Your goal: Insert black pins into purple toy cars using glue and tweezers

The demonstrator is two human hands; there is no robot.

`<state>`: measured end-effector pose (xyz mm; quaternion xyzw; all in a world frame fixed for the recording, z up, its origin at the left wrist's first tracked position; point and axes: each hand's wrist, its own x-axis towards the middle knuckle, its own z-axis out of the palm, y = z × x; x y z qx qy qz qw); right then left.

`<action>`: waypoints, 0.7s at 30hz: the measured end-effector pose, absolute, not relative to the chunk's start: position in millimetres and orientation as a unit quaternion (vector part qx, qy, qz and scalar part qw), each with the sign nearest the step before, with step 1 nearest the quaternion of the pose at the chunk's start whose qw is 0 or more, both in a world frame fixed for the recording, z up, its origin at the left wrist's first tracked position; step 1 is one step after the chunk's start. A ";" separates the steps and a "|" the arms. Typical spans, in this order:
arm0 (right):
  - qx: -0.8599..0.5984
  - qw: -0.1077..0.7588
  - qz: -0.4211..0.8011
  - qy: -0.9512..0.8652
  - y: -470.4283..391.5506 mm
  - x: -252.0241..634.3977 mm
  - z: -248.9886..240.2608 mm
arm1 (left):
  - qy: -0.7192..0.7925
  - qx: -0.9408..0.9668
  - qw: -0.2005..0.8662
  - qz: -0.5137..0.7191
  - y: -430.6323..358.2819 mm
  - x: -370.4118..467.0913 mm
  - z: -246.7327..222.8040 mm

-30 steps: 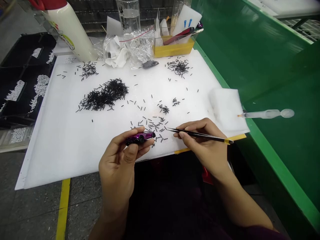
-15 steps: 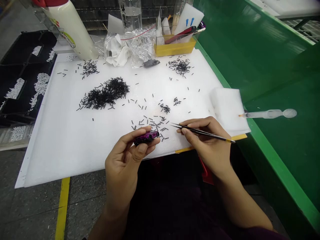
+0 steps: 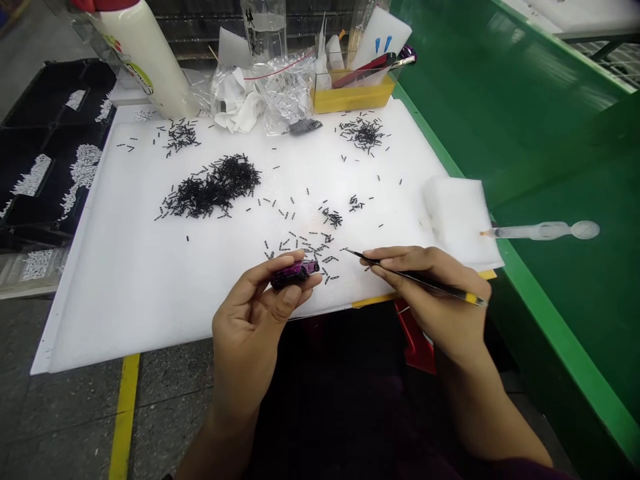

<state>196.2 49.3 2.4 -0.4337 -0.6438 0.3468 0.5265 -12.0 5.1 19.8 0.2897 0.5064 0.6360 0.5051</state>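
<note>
Between the fingers and thumb of my left hand is a small purple toy car, held above the front edge of the white foam sheet. My right hand pinches a pair of black tweezers with a yellow band near its back end. The tweezer tips look closed together and point left, with a tiny dark piece at or just beside them; whether they grip it I cannot tell. Small black strip-like pieces lie scattered just behind the car, several of them loose.
Larger heaps of black pieces lie farther back. Behind them stand a cream bottle, crumpled plastic bags and a yellow-based tool box. At right, a dropper rests against a white foam block. Black trays sit left.
My right hand has shifted right and slightly down, and the tweezer tips, apart before, have come together. My left hand with the toy car stays nearly in place.
</note>
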 end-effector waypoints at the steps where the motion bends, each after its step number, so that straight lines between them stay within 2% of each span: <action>1: -0.422 0.547 0.367 -0.623 47.1 196.3 5.1 | 0.501 0.291 0.505 0.639 5.8 -11.7 19.6; 4: -0.353 0.577 0.475 -0.563 41.7 196.4 12.0 | 0.468 0.301 0.529 0.641 9.5 -11.7 19.7; 7: -0.287 0.555 0.563 -0.541 40.6 197.8 15.3 | 0.417 0.300 0.631 0.581 14.1 -12.6 21.4; 10: -0.257 0.539 0.588 -0.546 41.6 200.5 15.3 | 0.355 0.260 0.715 0.544 17.1 -11.5 23.0; 12: -0.256 0.540 0.576 -0.558 39.2 202.0 15.0 | 0.337 0.225 0.722 0.561 17.9 -8.5 23.1; 16: -0.314 0.566 0.417 -0.637 18.9 202.2 16.8 | 0.349 0.202 0.675 0.618 17.8 0.7 21.4; 19: -0.374 0.529 0.241 -0.723 -1.2 202.4 17.8 | 0.357 0.205 0.628 0.661 16.8 6.4 20.4; 21: -0.362 0.493 0.165 -0.774 -9.2 203.7 16.8 | 0.355 0.206 0.611 0.677 15.8 8.8 20.4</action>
